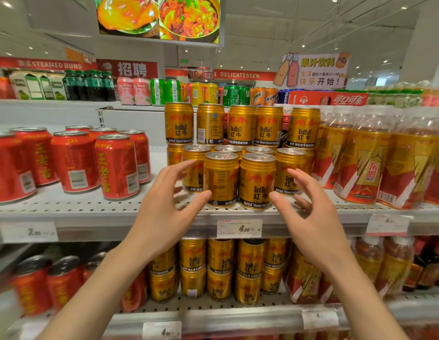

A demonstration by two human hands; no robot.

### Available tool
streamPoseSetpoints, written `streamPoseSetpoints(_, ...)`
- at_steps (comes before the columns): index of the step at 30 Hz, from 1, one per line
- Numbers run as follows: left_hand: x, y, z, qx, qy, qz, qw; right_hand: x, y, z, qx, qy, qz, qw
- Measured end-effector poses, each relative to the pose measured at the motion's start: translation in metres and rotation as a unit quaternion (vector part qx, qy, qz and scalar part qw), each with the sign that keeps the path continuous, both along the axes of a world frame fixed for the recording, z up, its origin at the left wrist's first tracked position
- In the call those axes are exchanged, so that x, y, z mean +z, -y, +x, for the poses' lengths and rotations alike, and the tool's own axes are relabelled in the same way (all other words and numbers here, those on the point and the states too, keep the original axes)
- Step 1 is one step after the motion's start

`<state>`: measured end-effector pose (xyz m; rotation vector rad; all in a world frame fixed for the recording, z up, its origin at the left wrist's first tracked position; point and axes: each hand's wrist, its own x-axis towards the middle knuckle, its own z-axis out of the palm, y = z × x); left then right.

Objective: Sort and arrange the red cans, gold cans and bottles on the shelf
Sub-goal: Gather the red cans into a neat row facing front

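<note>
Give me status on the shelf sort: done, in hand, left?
Done: red cans grouped left, bottles right, gold cans stacked centre. In hand: left hand and right hand flank the two front gold cans, no grip yet. Left: squaring the front row.

On the shelf [95,212]: red cans [115,165] at left, gold cans [238,177] in the middle with more stacked on top behind, bottles [365,153] at right. Left hand [169,207] and right hand [309,212] before the front gold cans. Below, a lower shelf [213,312] in the same order.
</note>
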<state>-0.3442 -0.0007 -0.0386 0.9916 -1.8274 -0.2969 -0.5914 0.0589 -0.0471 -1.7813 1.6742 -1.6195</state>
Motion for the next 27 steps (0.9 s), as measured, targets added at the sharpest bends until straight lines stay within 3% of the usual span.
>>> streamPoseSetpoints(5, -0.022, -0.043, 0.016, -0.032, -0.069, 0.03, 0.997, -0.018, -0.03, 0.028, 0.031, 0.052, -0.039, 0.997)
streamPoseSetpoints(11, -0.061, -0.055, 0.055, -0.032, -0.156, 0.122, 0.98, -0.054, -0.041, 0.069, 0.068, 0.096, 0.081, 0.99)
streamPoseSetpoints(21, -0.08, -0.049, 0.179, -0.071, -0.17, 0.173, 0.968, -0.069, -0.047, 0.175, -0.005, 0.123, 0.083, 0.989)
streamPoseSetpoints(27, -0.067, -0.038, 0.245, -0.093, -0.166, 0.16, 0.969, -0.062, -0.044, 0.248, -0.023, 0.12, 0.068, 0.99)
